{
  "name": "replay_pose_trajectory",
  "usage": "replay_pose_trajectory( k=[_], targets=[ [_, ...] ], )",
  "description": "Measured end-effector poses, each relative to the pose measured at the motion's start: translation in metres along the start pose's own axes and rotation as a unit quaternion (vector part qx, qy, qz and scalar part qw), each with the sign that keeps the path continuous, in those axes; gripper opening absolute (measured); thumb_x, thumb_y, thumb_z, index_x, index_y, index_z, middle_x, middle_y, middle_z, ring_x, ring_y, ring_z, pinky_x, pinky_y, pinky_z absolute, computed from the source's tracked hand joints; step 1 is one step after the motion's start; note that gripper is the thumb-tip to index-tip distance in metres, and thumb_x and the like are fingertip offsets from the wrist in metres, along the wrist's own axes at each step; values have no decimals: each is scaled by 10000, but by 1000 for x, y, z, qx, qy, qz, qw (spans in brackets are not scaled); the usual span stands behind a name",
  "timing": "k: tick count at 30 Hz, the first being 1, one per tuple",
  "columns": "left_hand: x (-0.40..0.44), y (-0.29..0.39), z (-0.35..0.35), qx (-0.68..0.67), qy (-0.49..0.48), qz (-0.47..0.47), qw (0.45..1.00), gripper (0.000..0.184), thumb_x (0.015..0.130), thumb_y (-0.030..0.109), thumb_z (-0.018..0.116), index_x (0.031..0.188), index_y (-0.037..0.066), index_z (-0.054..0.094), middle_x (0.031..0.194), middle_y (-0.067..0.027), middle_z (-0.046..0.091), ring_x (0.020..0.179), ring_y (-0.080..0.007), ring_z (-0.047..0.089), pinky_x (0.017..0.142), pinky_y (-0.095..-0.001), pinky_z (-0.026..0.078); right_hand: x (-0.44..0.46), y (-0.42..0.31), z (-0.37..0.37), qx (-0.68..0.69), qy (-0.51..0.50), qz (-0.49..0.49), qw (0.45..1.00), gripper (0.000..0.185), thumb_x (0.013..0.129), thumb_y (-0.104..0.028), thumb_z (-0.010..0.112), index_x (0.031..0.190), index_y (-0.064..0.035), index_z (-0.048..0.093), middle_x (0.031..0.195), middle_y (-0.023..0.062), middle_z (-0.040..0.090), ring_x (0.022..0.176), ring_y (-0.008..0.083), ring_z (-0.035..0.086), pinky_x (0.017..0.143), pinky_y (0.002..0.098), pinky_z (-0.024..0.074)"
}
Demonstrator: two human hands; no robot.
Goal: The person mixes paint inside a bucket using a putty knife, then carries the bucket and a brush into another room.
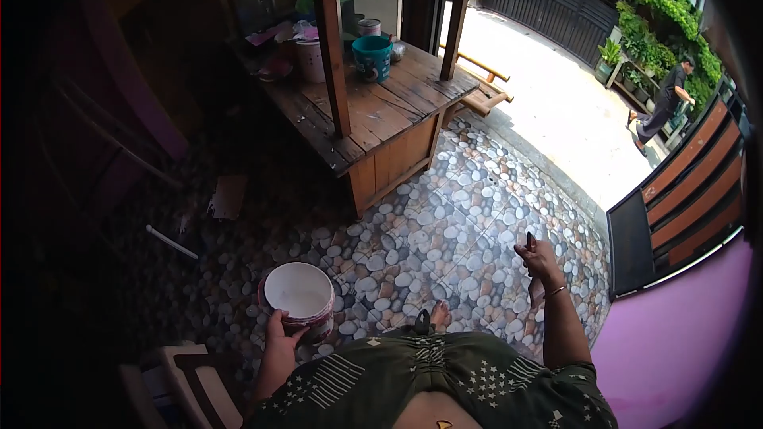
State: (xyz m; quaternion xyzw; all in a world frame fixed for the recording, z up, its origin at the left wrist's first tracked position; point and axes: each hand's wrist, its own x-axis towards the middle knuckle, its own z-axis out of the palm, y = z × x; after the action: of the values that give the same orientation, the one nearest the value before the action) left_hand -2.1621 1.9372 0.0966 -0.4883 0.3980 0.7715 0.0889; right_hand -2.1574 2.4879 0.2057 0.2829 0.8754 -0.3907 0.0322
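**A bucket held by one side, and a possible spill**

I am watching the left fingers [278, 321], which are clasping the near side of a white bucket [299, 289], the thumb lying close to its rim. Well apart to their right, the right fingers [524, 252] are bending tightly around a small dark object [531, 239]; I am not able to tell what it is.

In my judgement, the bucket could be tipping away from the left fingers if its weight is pulling on the far side, because only one side is having support. The reddish smears on its wall, if wet, could be making the hold slippery. A bare foot [439, 315] is standing between the two hands, so a dropped object could be hitting it. Ahead and left of the left fingers, a white stick [172, 242] is lying on the floor [413, 262] and could be tripping somebody.

Farther ahead of both hands, a worn wooden surface [397, 115] is carrying a teal bucket [372, 61] and a pale bucket [311, 62]. Left of the left fingers, the room is falling into shadow; right of the right fingers, a pink wall [675, 342] is rising below a slatted panel [687, 202].
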Motion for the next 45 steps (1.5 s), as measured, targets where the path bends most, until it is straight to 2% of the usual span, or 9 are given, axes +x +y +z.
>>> replay_pose_trajectory(
  k=[17, 19, 23, 26, 30, 35, 39, 42, 45],
  targets=[
    [23, -29, 88, -173, 150, 21, 973, 550, 667, 233, 612, 1175, 128, 429, 1194, -105, 401, 1121, -306, 378, 841, -524, 439, 353, -223, -6, 39, -53, -249, 966, 440, 771, -383, 640, 582, -21, 476, 523, 44, 483, 435, 120, 475, 405, 291, 390],
    [28, -48, 82, -79, 66, 173, 980, 466, 705, 241, 572, 1141, 127, 453, 1231, -99, 370, 1140, -301, 352, 850, -531, 431, 380, -254, 3, 45, -54, -221, 973, 465, 772, -402, 635, 578, -7, 484, 524, 48, 488, 420, 131, 472, 403, 289, 394],
    [57, -45, 85, -199, 74, 45, 976, 449, 707, 256, 612, 1110, 125, 463, 1216, -90, 366, 1139, -272, 332, 847, -521, 435, 415, -304, 21, 59, -70, -188, 978, 508, 765, -445, 625, 588, 20, 522, 527, 64, 509, 417, 157, 488, 411, 295, 402],
    [65, -74, 67, 265, 70, 344, 898, 589, 639, 142, 744, 1126, 61, 424, 1123, -135, 393, 1082, -255, 383, 852, -465, 441, 453, -334, 43, 56, -68, -210, 974, 531, 760, -470, 615, 585, 25, 536, 520, 79, 515, 424, 172, 510, 426, 302, 409],
    [46, -68, 96, 312, 157, 391, 852, 611, 639, 94, 748, 1138, 35, 401, 1108, -138, 400, 1044, -246, 413, 838, -419, 452, 496, -372, 74, 32, -47, -212, 976, 589, 727, -519, 623, 584, 45, 532, 525, 110, 531, 437, 192, 534, 452, 312, 422],
    [-13, -72, 174, 299, 212, 412, 834, 591, 660, 63, 734, 1142, 26, 394, 1102, -133, 416, 1011, -230, 439, 812, -381, 466, 567, -409, 134, -60, -52, -222, 972, 660, 735, -594, 527, 879, 41, 634, 925, 241, 606, 923, 360, 577, 763, 409, 445],
    [-55, -78, 239, 284, 248, 423, 824, 576, 676, 39, 723, 1145, 18, 388, 1097, -130, 429, 984, -217, 461, 791, -350, 478, 617, -427, 170, -98, 5, -246, 964, 706, 729, -632, 515, 854, 53, 636, 902, 264, 599, 914, 375, 576, 764, 418, 444],
    [-62, -96, 262, 0, 233, 370, 899, 586, 709, 12, 661, 1203, 81, 354, 1181, -110, 364, 1055, -239, 411, 824, -370, 489, 645, -431, 184, -123, 4, -266, 956, 698, 731, -634, 504, 857, 39, 639, 893, 246, 609, 898, 362, 586, 752, 407, 450],
    [-74, -127, 285, 73, 321, 375, 866, 558, 740, 32, 622, 1218, 111, 345, 1229, -103, 302, 1105, -261, 367, 843, -387, 490, 678, -437, 202, -118, -20, -283, 952, 463, 706, -423, 592, 896, -4, 638, 944, 215, 611, 909, 354, 589, 766, 398, 466]
  ],
)
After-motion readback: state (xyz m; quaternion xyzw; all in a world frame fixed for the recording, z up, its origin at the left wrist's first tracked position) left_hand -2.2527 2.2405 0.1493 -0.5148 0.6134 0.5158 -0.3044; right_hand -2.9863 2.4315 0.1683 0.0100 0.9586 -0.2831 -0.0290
